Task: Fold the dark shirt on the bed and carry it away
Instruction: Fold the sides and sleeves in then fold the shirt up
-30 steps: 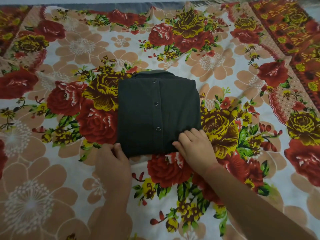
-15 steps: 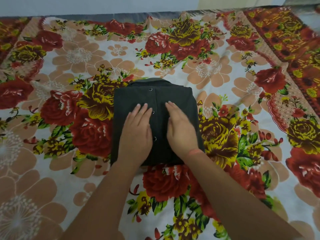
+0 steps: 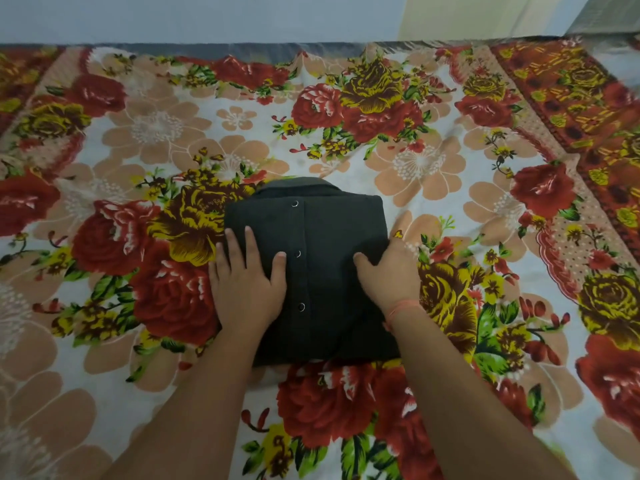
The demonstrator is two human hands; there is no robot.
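Observation:
The dark shirt [image 3: 323, 233] lies folded into a compact rectangle in the middle of the bed, collar at the far end and a row of snap buttons down its centre. My left hand [image 3: 247, 282] lies flat on the shirt's left half, fingers straight and pointing away from me. My right hand [image 3: 389, 275] rests at the shirt's right edge. Its thumb lies on the fabric, and its fingers reach past the edge onto the sheet.
A floral bedsheet [image 3: 433, 168] in red, yellow and peach covers the whole bed. A red patterned border [image 3: 571, 98] runs along the right side. A pale wall [image 3: 207, 15] stands behind the far edge of the bed.
Both hands moved from the shirt's near edge onto its top, then slid apart. The left hand is now on the left half and the right hand at the right edge.

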